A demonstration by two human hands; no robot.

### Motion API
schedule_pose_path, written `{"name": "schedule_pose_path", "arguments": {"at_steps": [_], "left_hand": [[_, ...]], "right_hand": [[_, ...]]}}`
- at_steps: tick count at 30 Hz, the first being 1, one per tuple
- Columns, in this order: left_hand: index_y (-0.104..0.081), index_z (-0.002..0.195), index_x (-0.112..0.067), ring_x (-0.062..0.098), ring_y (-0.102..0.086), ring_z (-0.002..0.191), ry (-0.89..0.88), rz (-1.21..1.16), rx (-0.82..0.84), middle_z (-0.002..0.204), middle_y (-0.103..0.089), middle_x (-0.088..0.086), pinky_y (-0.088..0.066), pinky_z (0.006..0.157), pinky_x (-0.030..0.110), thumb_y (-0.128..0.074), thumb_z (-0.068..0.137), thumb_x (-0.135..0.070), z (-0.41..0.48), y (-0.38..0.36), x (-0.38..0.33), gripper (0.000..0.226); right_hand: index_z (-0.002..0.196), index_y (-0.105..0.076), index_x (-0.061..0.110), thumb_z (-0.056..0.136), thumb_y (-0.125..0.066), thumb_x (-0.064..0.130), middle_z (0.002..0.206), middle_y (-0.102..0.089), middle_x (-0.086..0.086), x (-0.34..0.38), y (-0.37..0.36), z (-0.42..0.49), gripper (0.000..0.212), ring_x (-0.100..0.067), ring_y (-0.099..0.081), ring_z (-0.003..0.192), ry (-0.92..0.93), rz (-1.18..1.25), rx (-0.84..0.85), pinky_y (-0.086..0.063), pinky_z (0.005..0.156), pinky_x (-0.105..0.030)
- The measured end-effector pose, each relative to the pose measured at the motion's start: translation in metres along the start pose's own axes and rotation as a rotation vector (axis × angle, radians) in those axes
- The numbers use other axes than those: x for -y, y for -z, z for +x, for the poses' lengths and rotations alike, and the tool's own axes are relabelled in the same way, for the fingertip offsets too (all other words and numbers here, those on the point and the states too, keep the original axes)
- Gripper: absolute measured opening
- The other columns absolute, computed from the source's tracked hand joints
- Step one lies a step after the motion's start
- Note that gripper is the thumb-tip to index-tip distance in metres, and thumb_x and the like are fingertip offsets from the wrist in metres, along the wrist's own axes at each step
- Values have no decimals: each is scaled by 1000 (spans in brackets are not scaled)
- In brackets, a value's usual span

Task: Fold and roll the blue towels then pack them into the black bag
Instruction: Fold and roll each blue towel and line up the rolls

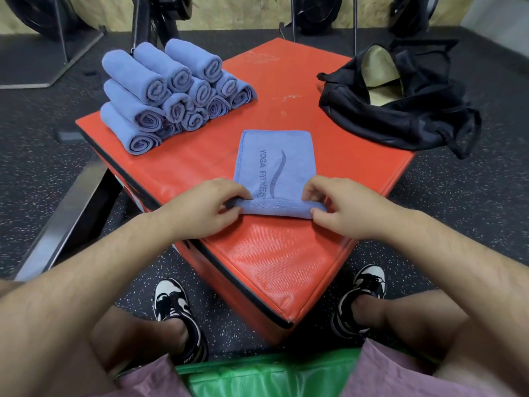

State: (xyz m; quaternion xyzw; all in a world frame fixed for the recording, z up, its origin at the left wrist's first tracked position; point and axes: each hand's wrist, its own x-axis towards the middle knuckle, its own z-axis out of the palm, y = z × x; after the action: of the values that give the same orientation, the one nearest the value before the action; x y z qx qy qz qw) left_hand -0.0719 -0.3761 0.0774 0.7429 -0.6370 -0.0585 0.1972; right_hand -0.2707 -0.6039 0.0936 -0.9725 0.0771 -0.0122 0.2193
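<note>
A folded blue towel [274,164] printed "YOGA FITNESS" lies on the red padded box [257,253]. Its near end is rolled up into a short tube. My left hand [203,207] pinches the left end of that roll. My right hand [343,207] pinches the right end, thumb under and fingers curled over the top. A pile of several rolled blue towels [171,93] is stacked on the box's far left corner. The black bag [400,110] sits on the far right corner, its mouth open and showing a tan lining.
The box stands on dark speckled gym flooring [458,202]. A metal frame leg [74,202] runs along its left side. Exercise machines stand at the back by the wall. My feet in black-and-white shoes [171,305] flank the box's near corner, above a green pad [272,373].
</note>
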Motion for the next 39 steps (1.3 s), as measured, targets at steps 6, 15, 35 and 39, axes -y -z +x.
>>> {"name": "schedule_pose_path", "arguments": {"at_steps": [6,15,35,39], "left_hand": [[-65,106,-27,10,-61,87,122,-233,-57,99,-65,-12,-43,72,15,-65,89,-6,0,0,-2,26],[-76,105,-12,25,-58,88,-121,149,-174,103,-63,3,-49,80,41,-60,89,-13,7,-7,12,23],[-66,98,-27,16,-43,92,144,-75,-284,97,-55,-2,-34,89,22,-63,92,-23,17,-14,11,8],[-72,94,-14,23,-53,93,-21,66,-301,101,-63,0,-41,90,33,-58,81,3,21,-11,13,26]], "right_hand": [[102,-51,32,85,-61,14,88,-64,11,-2,4,-3,27,-5,-53,69,-9,134,56,-44,66,-26],[103,-67,25,89,-55,25,99,-62,7,-13,-5,1,19,-22,-52,94,209,-344,-163,-50,79,-43],[104,-57,27,92,-60,17,97,-60,6,-17,-4,12,16,-15,-42,102,-102,99,-81,-38,93,-31],[100,-62,29,90,-60,12,104,-56,10,-17,-6,11,20,-19,-41,105,22,-44,-230,-39,96,-36]]}}
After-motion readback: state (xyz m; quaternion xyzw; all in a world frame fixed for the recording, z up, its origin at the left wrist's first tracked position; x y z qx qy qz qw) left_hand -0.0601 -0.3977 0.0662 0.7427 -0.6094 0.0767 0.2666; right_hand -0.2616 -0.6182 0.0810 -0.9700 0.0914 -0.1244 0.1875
